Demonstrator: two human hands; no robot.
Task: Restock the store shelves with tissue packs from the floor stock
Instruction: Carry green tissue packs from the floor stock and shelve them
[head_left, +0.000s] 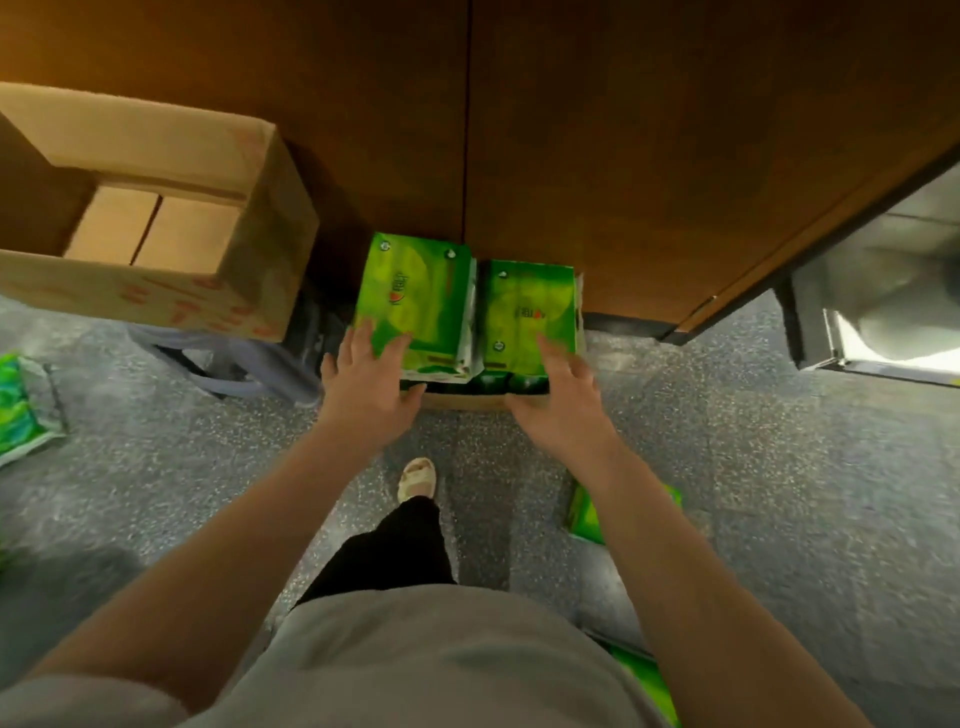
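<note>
Head view: 2 glossy green tissue packs (415, 301) side by side, left hand (363, 384) and right hand (563, 402) released, fingers spread.

Surroundings I'm seeing around the work spot

I'm looking down at a grey speckled floor (753, 467) running under a brown wooden panel wall (623, 156) that is filling the top of the view, a dark vertical seam splitting it. At upper left an open cardboard box (249, 249) with red print on its side is sitting on something grey and folded, possibly a stool or cart, too blurred for me to say. At the right edge a shiny metal-framed unit (883, 291) is standing beside the wood. Near the middle I'm seeing a black trouser leg (395, 551) ending in a pale sandal (417, 480).
</note>
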